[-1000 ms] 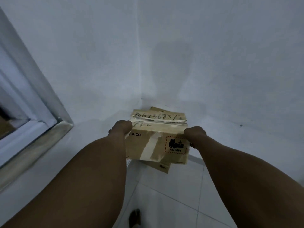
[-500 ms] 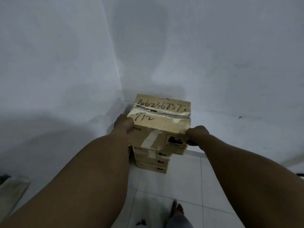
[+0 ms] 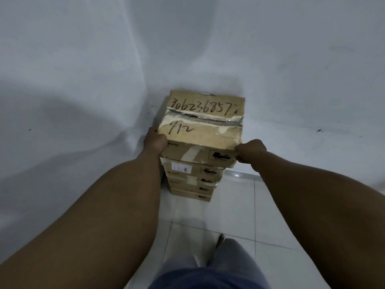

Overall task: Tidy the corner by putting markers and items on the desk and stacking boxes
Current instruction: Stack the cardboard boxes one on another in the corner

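Two hands held the top cardboard box (image 3: 201,130) at its near corners, over a stack of boxes (image 3: 192,181) that stood on the tiled floor (image 3: 233,207) in the corner where the two pale walls (image 3: 83,80) met. The left hand (image 3: 155,140) was curled round the box's near left corner, fingers out of sight behind its side. The right hand (image 3: 251,151) was clenched on the near right corner, pinching the edge where the top met the front face. The box lay flat, its long axis running left to right along the far wall, its short front face toward the person. Handwritten digits (image 3: 205,107) ran across the lid in the same direction, above a torn strip of tape (image 3: 202,119). A printed hazard label (image 3: 221,156) showed on the front face beside the right hand. Whether the box rested on the stack or hung just above it, I could not tell. Four or so boxes showed beneath, slightly staggered. Blue trousers (image 3: 210,276) filled the bottom edge.
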